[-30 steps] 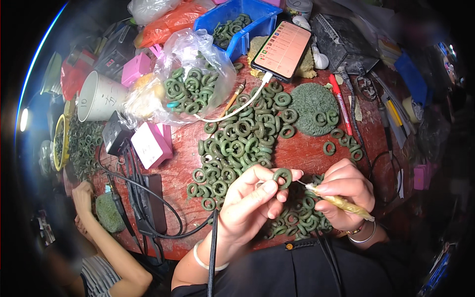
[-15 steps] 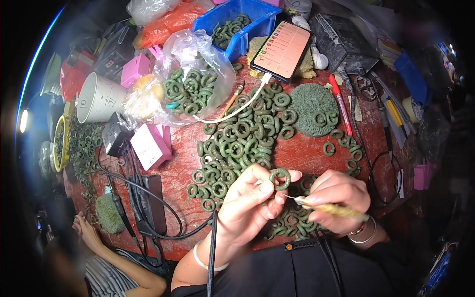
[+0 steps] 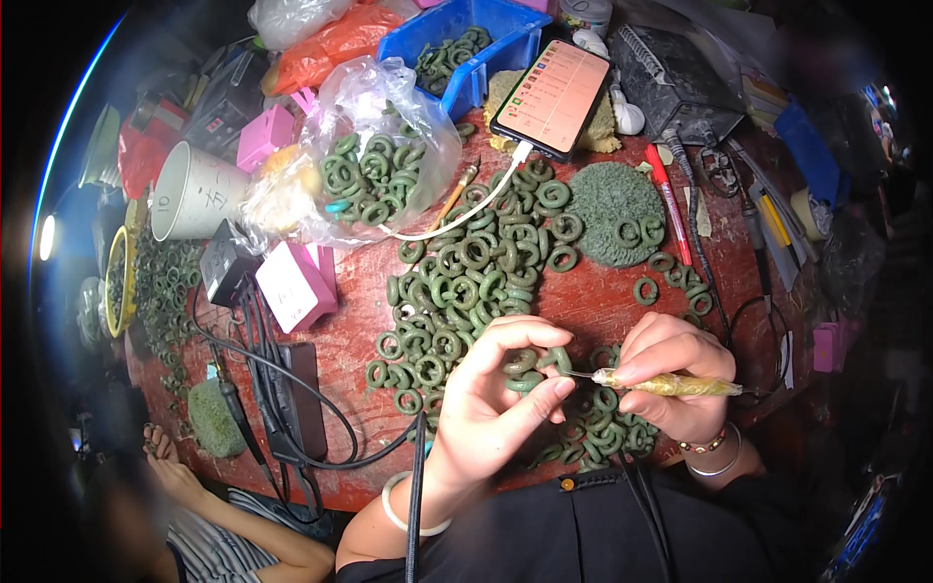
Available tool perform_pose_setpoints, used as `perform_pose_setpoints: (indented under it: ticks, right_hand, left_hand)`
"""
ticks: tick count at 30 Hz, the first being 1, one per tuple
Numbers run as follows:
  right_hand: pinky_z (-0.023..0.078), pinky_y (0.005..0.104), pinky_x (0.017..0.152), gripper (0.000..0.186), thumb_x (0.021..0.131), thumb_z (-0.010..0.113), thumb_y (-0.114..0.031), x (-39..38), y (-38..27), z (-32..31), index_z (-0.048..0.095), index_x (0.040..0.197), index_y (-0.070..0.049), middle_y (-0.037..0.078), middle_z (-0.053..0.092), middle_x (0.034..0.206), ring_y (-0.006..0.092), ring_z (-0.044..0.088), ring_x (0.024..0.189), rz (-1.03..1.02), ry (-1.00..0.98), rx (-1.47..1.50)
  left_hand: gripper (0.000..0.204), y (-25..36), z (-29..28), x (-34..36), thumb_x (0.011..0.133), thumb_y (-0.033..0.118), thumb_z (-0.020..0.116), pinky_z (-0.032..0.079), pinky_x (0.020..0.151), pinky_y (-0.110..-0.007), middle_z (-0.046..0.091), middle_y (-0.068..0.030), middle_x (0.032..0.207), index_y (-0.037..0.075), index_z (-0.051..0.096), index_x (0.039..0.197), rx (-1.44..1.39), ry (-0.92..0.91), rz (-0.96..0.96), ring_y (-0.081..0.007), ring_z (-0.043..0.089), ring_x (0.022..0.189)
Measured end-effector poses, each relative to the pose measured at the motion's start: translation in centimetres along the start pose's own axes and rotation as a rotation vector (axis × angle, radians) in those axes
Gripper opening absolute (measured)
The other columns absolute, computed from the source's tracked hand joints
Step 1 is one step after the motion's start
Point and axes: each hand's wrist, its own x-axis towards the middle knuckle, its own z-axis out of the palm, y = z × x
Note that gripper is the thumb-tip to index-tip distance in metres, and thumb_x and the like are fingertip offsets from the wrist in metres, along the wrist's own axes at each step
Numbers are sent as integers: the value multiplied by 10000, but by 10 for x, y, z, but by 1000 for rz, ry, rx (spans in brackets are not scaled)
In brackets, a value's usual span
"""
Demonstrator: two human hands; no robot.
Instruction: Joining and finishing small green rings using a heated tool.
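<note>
Left fingers (image 3: 525, 332) grasp a green ring (image 3: 560, 360) — right fingers (image 3: 671, 354) pinch a thin-tipped tool (image 3: 675, 385) (yellowish-handled).

Looking down on a table (image 3: 340, 398) bearing a ring heap (image 3: 476, 277), a bag (image 3: 389, 85) of rings (image 3: 377, 173) at its far left, a phone (image 3: 552, 97) beyond it, a pad (image 3: 604, 202) right, and another ring pile (image 3: 603, 432) near right.

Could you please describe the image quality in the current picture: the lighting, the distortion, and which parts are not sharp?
Head view: the right hand and its slim tool are brightly lit and fairly sharp; head view: the red table looks bowed; head view: a white light spot glares at far left, and the far right blurs into darkness.
</note>
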Motion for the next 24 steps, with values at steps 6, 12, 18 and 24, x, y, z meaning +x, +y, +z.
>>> perform_pose_setpoints:
  ticks: [6, 12, 18, 24]
  right_hand:
    - [512, 286, 649, 216, 786, 797, -71, 0, -1, 1, 683, 954, 3, 104, 715, 861, 182, 641, 712, 20, 34, -100]
    - [509, 289, 639, 209, 792, 791, -72, -2, -1, 0, 680, 954, 2, 104, 717, 859, 177, 639, 695, 21, 78, -71]
    - [511, 289, 626, 183, 841, 750, -82, -7, -9, 5, 666, 975, 10, 106, 707, 841, 166, 646, 690, 91, 90, -87]
    - [506, 275, 596, 291, 775, 802, -89, 0, -8, 14, 668, 1028, -39, 73, 617, 767, 168, 632, 666, 188, -68, -326]
  left_hand:
    - [227, -2, -2, -3, 882, -91, 604, 554, 662, -248, 522, -97, 1089, -29, 550, 1094, -30, 3, -16, -142, 617, 872]
    - [201, -4, -2, -3, 899, -83, 586, 537, 680, -211, 531, -76, 1082, -27, 568, 1092, -68, -8, -10, -97, 597, 880]
    - [182, -4, -3, -3, 891, -71, 599, 548, 633, -237, 526, -99, 1075, -29, 558, 1063, -10, -3, 3, -143, 612, 866]
    - [212, -7, -6, 1, 802, -73, 641, 438, 835, -269, 560, -86, 1010, -2, 637, 1002, 360, -48, 245, -169, 552, 952]
